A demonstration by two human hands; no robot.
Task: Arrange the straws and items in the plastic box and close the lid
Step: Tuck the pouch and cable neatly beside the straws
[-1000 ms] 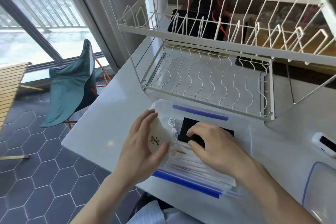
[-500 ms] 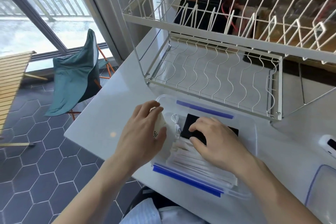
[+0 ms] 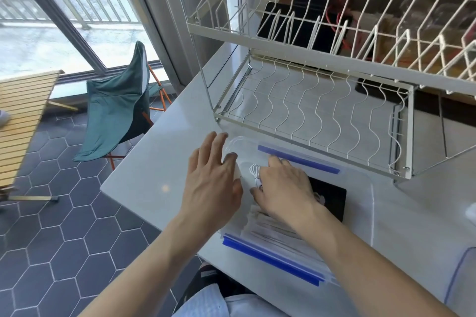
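- No readable writing anywhere right now; a bit of dark print can be made out on the white item [image 3: 237,172] under the left hand, but it's too covered to be read.
- The clear plastic box [image 3: 371,201] is seen sitting on the pale, glossy tabletop [image 3: 154,162], right in front of the white wire dish rack [image 3: 309,100]. It's a see-through rectangle with rounded corners and blue strips along its near and far edges.
- Inside the box: a stack of paper-wrapped straws [image 3: 273,229] laid flat along the near side, a flat black rectangular item [image 3: 332,198] toward the right, and a small coiled white cable [image 3: 255,172] in between the two hands.
- The left hand [image 3: 211,183] is spread flat with straight fingers over the box's left end, laid on that white item.
- The right hand [image 3: 283,190] is placed palm-down inside the box, fingers loosely bent, covering part of the black item and the top of the straws; nothing is seen gripped in it.
- A second clear piece with a blue edge [image 3: 461,275], probably the lid, is spotted at the far right of the tabletop, well apart from the box.
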